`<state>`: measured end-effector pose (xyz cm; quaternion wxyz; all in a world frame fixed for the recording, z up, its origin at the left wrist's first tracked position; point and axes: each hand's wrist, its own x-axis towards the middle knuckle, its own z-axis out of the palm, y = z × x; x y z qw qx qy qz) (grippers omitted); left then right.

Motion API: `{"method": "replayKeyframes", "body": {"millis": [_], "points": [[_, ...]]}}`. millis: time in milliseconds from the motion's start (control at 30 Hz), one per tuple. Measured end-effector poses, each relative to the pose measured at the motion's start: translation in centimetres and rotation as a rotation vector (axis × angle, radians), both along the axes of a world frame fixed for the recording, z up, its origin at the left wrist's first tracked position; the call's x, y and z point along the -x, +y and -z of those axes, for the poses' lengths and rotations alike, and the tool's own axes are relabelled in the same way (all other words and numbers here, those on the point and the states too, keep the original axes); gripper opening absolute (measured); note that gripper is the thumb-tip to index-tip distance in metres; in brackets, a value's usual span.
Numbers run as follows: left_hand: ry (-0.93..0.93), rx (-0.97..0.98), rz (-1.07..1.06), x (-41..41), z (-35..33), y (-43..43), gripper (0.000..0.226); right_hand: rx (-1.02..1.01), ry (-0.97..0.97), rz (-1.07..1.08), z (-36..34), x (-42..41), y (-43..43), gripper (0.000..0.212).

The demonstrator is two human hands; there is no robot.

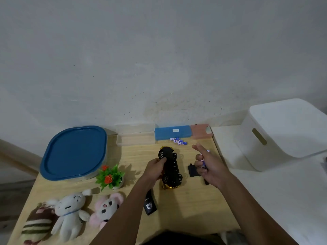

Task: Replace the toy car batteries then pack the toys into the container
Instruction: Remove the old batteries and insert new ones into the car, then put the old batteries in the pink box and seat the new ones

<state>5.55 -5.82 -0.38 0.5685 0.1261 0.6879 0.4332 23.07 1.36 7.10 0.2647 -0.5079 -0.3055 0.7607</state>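
Note:
The toy car point(171, 168) lies upside down at the table's middle, black underside and wheels up, gold body beneath. My left hand point(155, 169) grips its left side. To the right of the car, my right hand point(206, 163) is raised a little and closed on blue-and-white batteries point(203, 162). A black battery cover point(193, 170) lies flat between the car and my right hand. Three more batteries point(178, 141) rest near the back, by the blue box. Three plush toys point(70, 214) sit at the front left. The blue-lidded container point(74, 152) stands at the back left.
A small potted plant point(110, 176) stands beside the container. A black remote point(150, 203) lies under my left forearm. Clear point(135, 138), blue point(172, 132) and pink boxes point(200, 130) line the wall. A white bin point(283, 133) sits on the right surface.

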Motion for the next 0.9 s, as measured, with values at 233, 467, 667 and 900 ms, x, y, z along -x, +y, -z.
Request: {"method": "replayKeyframes", "body": {"millis": [233,467,667,900], "points": [[0.043,0.040,0.047,-0.9,2.7,0.7,0.040,-0.006,0.010,0.048,0.3,-0.7,0.0,0.025],[0.168,0.051,0.066,-1.3,3.1,1.3,0.026,-0.020,-0.131,0.013,0.9,-1.8,0.6,0.030],[0.289,0.083,0.111,-1.0,4.6,1.5,0.030,0.011,-0.157,-0.022,0.8,-3.2,0.8,0.050],[0.385,0.068,0.085,-0.6,4.7,1.0,0.034,-0.157,-0.333,-0.078,0.6,-4.1,1.7,0.023]]}}
